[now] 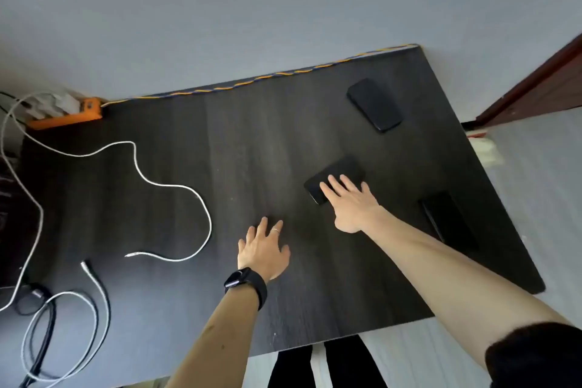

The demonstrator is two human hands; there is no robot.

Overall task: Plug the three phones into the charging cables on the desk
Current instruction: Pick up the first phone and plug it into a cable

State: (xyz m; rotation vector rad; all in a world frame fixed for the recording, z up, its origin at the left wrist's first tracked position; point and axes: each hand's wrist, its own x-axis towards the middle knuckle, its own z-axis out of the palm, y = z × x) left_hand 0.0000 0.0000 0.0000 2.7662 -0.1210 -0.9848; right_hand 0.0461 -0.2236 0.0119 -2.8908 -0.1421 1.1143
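Note:
Three black phones lie on the dark desk (252,142): one far right (374,104), one in the middle (341,172), one near the right edge (447,220). My right hand (352,205) rests flat with its fingertips on the middle phone, fingers spread. My left hand (263,250), with a black watch on the wrist, lies open on the bare desk left of it, holding nothing. A white cable (176,187) snakes across the left side, its plug end (132,254) free. A second cable's plug (85,266) lies at the lower left.
An orange power strip (67,116) with adapters sits at the desk's far left corner. Coiled white and black cables (59,334) hang at the lower left. A braided orange and blue cord (252,83) runs along the back edge by the wall.

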